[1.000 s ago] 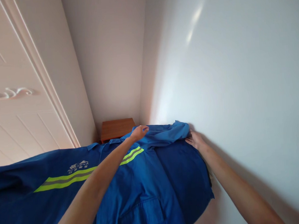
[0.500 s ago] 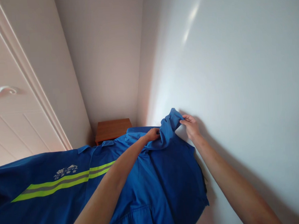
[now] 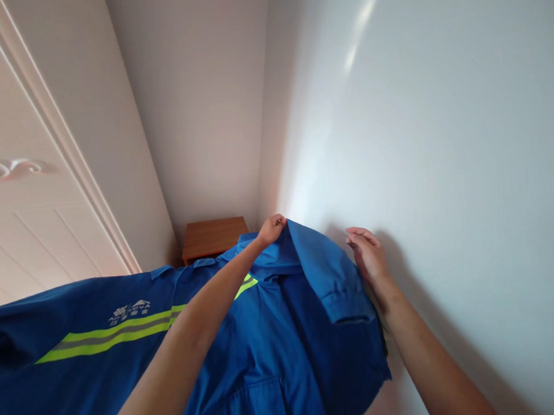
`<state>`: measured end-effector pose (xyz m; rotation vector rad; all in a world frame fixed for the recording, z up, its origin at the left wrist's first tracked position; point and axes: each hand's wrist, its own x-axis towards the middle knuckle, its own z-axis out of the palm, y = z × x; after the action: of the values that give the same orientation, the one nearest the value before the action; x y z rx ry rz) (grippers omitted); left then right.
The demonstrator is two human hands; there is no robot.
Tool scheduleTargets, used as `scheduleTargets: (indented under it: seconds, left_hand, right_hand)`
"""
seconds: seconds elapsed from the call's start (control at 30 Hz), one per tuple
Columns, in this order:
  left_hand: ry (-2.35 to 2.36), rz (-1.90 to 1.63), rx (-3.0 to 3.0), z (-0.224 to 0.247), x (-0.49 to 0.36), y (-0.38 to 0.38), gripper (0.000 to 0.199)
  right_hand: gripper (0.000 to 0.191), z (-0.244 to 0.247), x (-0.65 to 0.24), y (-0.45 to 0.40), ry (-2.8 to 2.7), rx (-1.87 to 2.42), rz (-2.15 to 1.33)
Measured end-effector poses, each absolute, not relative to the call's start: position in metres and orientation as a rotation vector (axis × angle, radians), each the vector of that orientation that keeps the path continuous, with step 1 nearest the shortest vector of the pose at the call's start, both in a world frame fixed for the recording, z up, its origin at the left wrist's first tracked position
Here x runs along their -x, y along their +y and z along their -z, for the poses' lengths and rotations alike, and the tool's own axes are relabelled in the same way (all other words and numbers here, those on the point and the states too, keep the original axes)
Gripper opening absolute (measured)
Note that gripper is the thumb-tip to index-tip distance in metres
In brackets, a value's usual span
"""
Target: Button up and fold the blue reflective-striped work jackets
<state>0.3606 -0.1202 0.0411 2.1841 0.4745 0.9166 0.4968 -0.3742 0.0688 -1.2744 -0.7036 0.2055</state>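
Observation:
A blue work jacket with yellow-green and grey reflective stripes and a white printed logo lies spread across the lower part of the view. My left hand pinches the upper edge of its sleeve, which drapes down to the right with its cuff hanging over the darker blue cloth. To the right of the sleeve, my right hand is beside the wall with its fingers slightly curled and apart, touching no cloth. What lies under the jacket is mostly hidden.
A brown wooden nightstand stands in the corner beyond the jacket. The pale wall rises close along the right. On the left is a light cabinet with raised scroll decoration.
The bunched sleeve has unfolded and now hangs toward the lower right. My left hand has risen with the sleeve's edge. My right hand has let go of the cloth and moved slightly right and down.

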Motion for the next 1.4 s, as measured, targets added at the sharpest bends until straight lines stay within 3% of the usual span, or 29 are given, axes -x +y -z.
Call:
scheduleTargets:
  seconds: [0.1, 0.23, 0.37, 0.43, 0.5, 0.63, 0.7, 0.97, 1.1, 1.27, 1.4]
  left_hand:
    - [0.514, -0.903, -2.239, -0.047, -0.361, -0.126, 0.035]
    - [0.608, -0.898, -2.294, -0.046, -0.362, -0.134, 0.039]
    - [0.71, -0.92, -2.329, -0.043, -0.363, -0.139, 0.041]
    - [0.745, -0.938, -2.343, -0.041, -0.363, -0.141, 0.042]
    - [0.766, -0.957, -2.36, -0.04, -0.361, -0.142, 0.042]
    - [0.783, -1.022, -2.398, -0.037, -0.351, -0.143, 0.036]
    - [0.783, -1.065, -2.416, -0.036, -0.342, -0.144, 0.037]
    - [0.323, -1.136, -2.71, -0.029, -0.303, -0.164, 0.05]
    - [0.204, -0.886, -2.81, -0.013, -0.314, -0.179, 0.065]
    - [0.41, -0.769, -2.762, 0.02, -0.339, -0.189, 0.082]
    - [0.526, -0.853, -2.763, 0.036, -0.335, -0.202, 0.082]
  right_hand:
    - [0.028, -0.078, -0.489, -0.379, -0.838, 1.283, -0.19]
    - [0.069, -0.072, -0.456, -0.41, -1.418, 1.493, -0.214]
    - [0.106, -0.035, -0.411, -0.436, -2.02, 1.832, -0.062]
    - [0.115, -0.012, -0.4, -0.437, -2.144, 1.924, 0.059]
    - [0.1, 0.003, -0.401, -0.433, -2.15, 1.931, 0.149]
    - [0.034, -0.004, -0.421, -0.425, -2.006, 1.736, 0.085]
    - [0.024, -0.026, -0.432, -0.422, -1.817, 1.679, 0.038]
    - [0.016, -0.164, -0.51, -0.379, -0.663, 1.308, -0.008]
    - [0.002, -0.219, -0.538, -0.348, -0.552, 1.361, -0.108]
    - [0.013, -0.254, -0.556, -0.315, -0.524, 1.586, 0.027]
    - [0.019, -0.272, -0.565, -0.301, -0.676, 1.681, 0.299]
